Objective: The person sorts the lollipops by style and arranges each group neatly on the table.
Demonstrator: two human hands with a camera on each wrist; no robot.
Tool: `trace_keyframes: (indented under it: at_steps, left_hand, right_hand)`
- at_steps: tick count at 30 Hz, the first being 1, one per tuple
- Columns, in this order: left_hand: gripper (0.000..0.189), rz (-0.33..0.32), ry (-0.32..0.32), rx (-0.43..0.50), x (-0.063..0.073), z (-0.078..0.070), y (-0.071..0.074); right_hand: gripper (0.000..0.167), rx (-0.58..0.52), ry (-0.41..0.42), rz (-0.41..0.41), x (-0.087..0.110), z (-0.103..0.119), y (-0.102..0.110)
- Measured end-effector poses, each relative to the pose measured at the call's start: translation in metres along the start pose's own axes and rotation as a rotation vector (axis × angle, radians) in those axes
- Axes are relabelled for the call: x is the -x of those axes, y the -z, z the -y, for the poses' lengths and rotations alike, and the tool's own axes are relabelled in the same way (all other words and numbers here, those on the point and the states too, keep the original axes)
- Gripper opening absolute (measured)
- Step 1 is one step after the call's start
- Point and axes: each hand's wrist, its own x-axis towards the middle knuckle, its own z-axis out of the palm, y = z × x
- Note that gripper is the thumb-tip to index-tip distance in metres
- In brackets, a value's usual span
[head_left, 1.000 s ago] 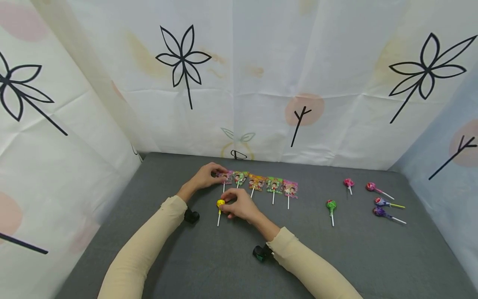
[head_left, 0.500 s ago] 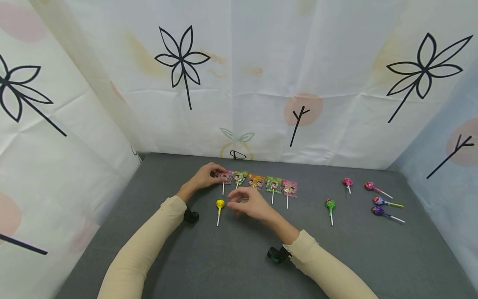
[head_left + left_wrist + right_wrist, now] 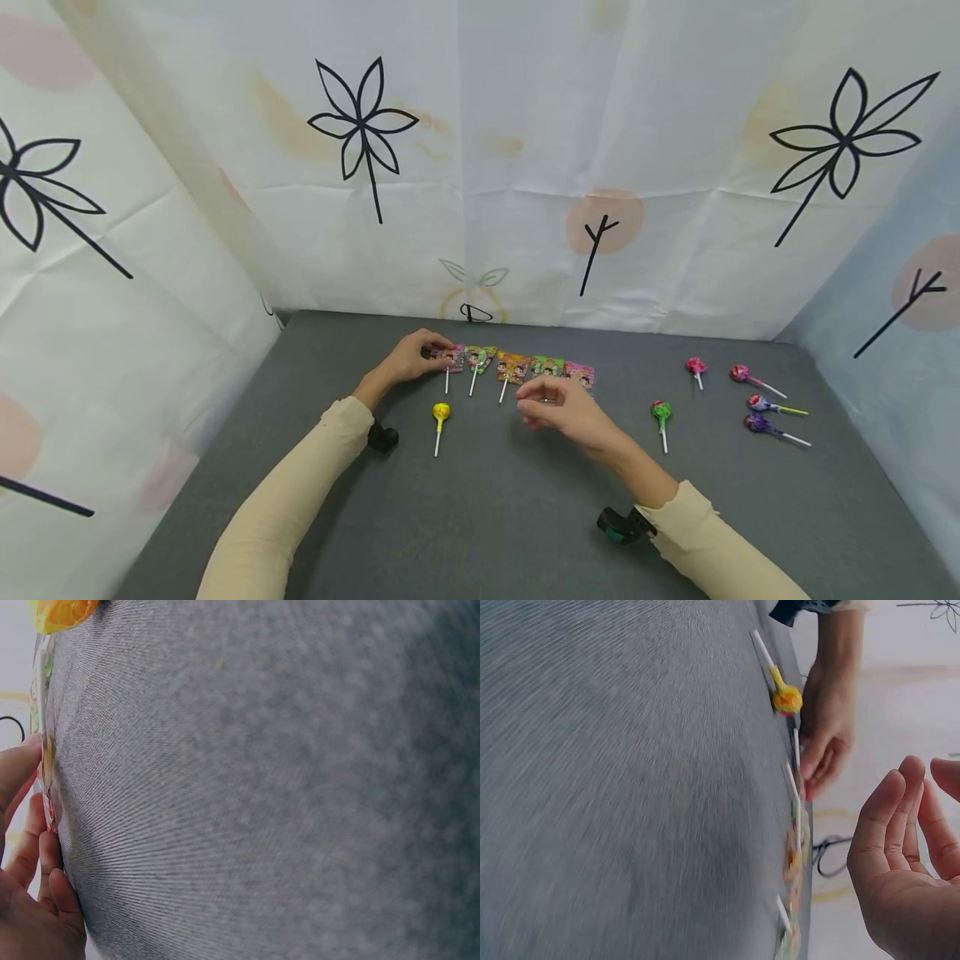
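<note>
My left hand (image 3: 409,357) is at the far left of a row of flat-wrapped lollipops, holding the pink-wrapped lollipop (image 3: 453,359) by its wrapper. In the left wrist view the thumb (image 3: 19,772) lies at one edge of that wrapper and the fingers at the other. A yellow ball lollipop (image 3: 441,412) lies just in front of it, stick toward the body. My right hand (image 3: 567,412) holds nothing, fingers loosely bent, over the sticks at the row's right end. It partly covers the green-wrapped lollipop (image 3: 548,367) and the second pink-wrapped lollipop (image 3: 580,374).
An orange-wrapped lollipop (image 3: 513,367) and another green-wrapped one (image 3: 480,358) fill the row. On the right of the grey table (image 3: 465,525) lie a green ball lollipop (image 3: 662,411), a purple one (image 3: 758,423) and several others. A patterned white cloth (image 3: 510,150) rises behind.
My right hand has let go of the yellow lollipop, which stays on the table, and has moved right past the row's middle. The left hand has stayed at the pink-wrapped lollipop.
</note>
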Motion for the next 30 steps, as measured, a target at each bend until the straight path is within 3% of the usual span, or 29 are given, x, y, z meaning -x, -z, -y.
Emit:
trace_keyframes:
  at_steps: [9,15,23,30]
  left_hand:
    - [0.029,-0.005,-0.008,0.014,0.0,0.0,0.0]
    - [0.029,0.0,0.002,0.025,0.001,-0.001,0.001]
    - [0.029,-0.003,0.004,0.02,0.002,-0.002,0.0]
    - [0.029,-0.002,-0.005,0.029,0.001,-0.001,0.001]
  right_hand:
    - [0.022,0.016,0.006,-0.092,0.032,-0.005,0.036]
    - [0.031,0.027,0.009,-0.138,0.052,-0.008,0.06]
    - [0.025,0.096,0.036,-0.192,0.072,-0.012,0.089]
    - [0.025,0.183,0.024,-0.297,0.093,-0.014,0.118]
